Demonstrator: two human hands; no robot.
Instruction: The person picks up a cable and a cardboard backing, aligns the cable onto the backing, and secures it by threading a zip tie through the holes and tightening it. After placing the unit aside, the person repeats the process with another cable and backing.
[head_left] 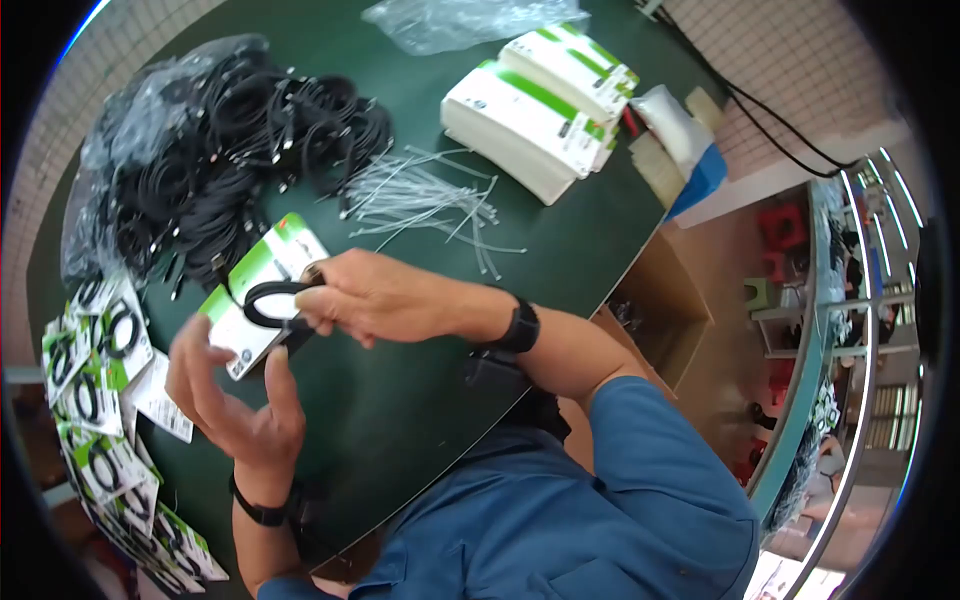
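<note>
My right hand [365,298] pinches a coiled black cable [268,303] at its right side. The coil lies over a white and green card [285,243], which is tilted on the dark green table. My left hand [235,390] is beside the card's lower left edge, fingers spread and slightly blurred, with nothing seen between them. A plug end of the cable shows at the coil's upper left. Whether my right fingers also touch the card is hidden. Beyond the card lies a loose pile of pale cable ties [425,200].
A large heap of coiled black cables [215,150] lies on clear plastic at the upper left. Several carded cables [100,400] line the left edge. Stacks of white and green cards [520,125] stand at the back right. A cardboard box [665,310] is below the table's right edge.
</note>
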